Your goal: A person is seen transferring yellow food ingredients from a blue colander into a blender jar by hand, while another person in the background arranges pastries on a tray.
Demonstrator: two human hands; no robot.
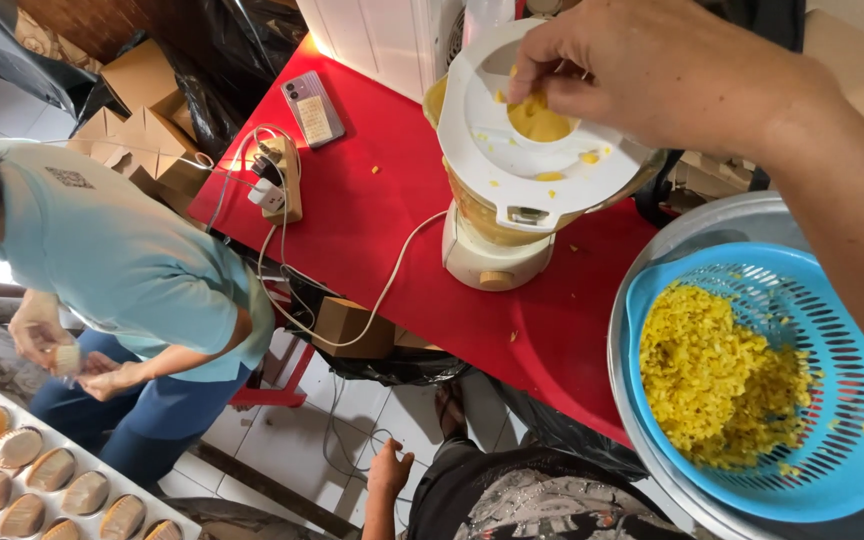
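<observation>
Pinching yellow kernels (537,118) over the blender lid (527,150) opening at upper centre, the right hand (652,70) feeds them in from the blue colander (842,400), lower right; left hand (389,470) hangs loosely curled

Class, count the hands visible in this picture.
4: the wearer's right hand over the blender lid, left hand low by the floor, and the co-worker's two hands beside the pastry tray. None seems hidden.

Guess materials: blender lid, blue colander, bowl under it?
Blender lid: looks like white moulded plastic, smooth and slightly glossy, with moulded ridges and yellow bits stuck on it. Blue colander: plastic, matte, with evenly moulded slots and uniform colour. Bowl beneath: probably metal, steel or aluminium, judging by its grey reflective rim. The right hand drops yellow bits through the lid opening.
</observation>
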